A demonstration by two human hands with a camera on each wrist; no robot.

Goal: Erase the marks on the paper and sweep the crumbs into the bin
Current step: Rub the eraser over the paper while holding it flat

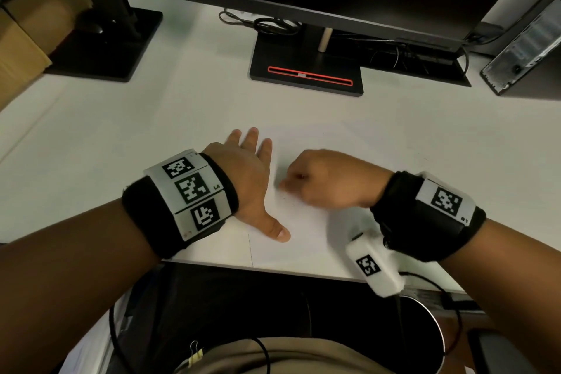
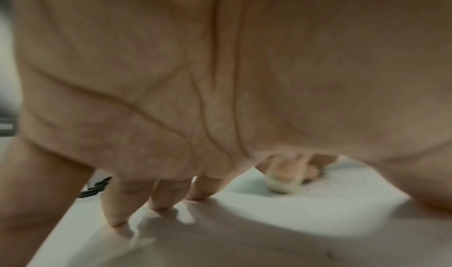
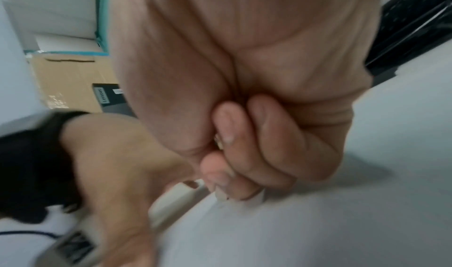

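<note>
Leftmost, the left hand [image 1: 247,170] lies flat, fingers straight and splayed, pressing the smooth white paper [image 1: 303,222] onto the pale worktop [image 1: 121,130]. Beside its thumb, the right hand [image 1: 328,181] curls fist-like, pinching a small rounded off-white eraser [image 2: 283,184] against the sheet.

paper [image 1: 303,222] before monitor stand [image 1: 306,70]
</note>
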